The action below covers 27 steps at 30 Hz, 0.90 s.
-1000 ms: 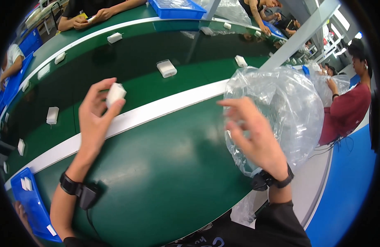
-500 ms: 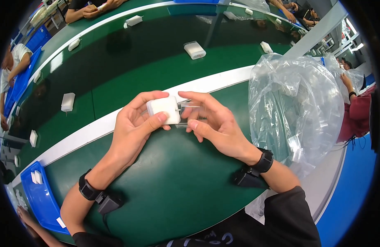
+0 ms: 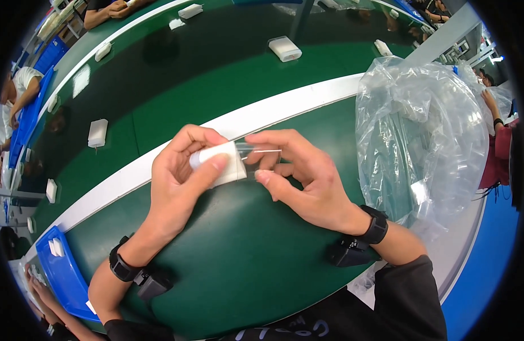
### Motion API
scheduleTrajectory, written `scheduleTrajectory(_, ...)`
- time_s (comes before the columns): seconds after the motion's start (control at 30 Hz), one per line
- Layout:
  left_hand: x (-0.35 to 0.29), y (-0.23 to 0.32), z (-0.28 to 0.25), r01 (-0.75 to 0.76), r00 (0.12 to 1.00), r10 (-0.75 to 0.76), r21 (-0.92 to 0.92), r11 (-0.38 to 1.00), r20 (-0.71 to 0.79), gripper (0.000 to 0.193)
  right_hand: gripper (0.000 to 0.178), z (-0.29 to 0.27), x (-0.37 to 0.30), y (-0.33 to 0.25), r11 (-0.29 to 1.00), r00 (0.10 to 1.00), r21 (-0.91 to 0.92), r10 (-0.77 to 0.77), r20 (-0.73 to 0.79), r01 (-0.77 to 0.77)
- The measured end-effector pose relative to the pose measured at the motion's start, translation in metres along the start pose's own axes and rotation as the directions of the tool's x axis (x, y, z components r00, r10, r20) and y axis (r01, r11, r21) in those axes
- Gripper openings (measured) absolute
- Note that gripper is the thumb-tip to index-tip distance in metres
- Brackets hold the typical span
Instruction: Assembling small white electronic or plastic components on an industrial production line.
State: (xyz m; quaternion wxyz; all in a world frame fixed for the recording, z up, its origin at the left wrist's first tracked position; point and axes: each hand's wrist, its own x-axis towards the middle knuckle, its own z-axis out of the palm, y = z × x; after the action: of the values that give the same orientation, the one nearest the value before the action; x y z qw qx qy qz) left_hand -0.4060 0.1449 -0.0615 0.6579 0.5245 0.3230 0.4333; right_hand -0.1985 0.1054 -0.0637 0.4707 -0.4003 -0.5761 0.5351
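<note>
In front of the white rail, my left hand (image 3: pixel 179 179) is closed on a small white block-shaped housing (image 3: pixel 232 165), thumb across its face. From the block's right end a clear plastic cover (image 3: pixel 252 161) juts out, with a thin pale pin or edge showing near it. My right hand (image 3: pixel 310 179) pinches this cover between curled fingers and thumb. Both things are held above the green tabletop (image 3: pixel 239 244). How far the cover reaches over the block cannot be made out.
A large clear plastic bag (image 3: pixel 444 131) lies to the right. At lower left stands a blue tray (image 3: pixel 63 278) with white pieces. Behind the white rail (image 3: pixel 307 95), a dark green belt (image 3: pixel 177 91) carries several white blocks, one a white block (image 3: pixel 285 49). Other people sit around it.
The white block has tilted and shifted slightly left in my left hand. My right hand stays at its end with the clear cover. The view has shifted a little.
</note>
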Motion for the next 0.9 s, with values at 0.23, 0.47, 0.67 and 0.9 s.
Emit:
scheduleTrajectory(0.23,0.000,0.002,-0.002,-0.130,0.991,0.112,0.282,0.951,0.077,0.014,0.036,-0.004,-0.001,0.002,0.979,0.986,-0.129,-0.161,-0.030,0.156)
scheduleTrajectory(0.47,0.002,-0.004,-0.003,-0.182,0.979,0.167,0.132,0.974,0.117,0.024,0.033,-0.011,0.001,-0.002,0.998,0.999,0.052,-0.022,0.028,0.021)
scheduleTrajectory(0.67,0.000,0.004,-0.004,-0.078,0.997,0.080,0.192,0.978,0.000,0.027,0.032,-0.017,0.002,0.001,0.992,0.993,0.091,-0.076,-0.086,0.084)
scheduleTrajectory(0.9,-0.002,-0.002,-0.006,-0.161,0.980,0.133,0.201,0.966,0.147,0.023,0.027,-0.008,-0.002,0.006,0.941,0.975,-0.257,-0.220,0.022,0.219)
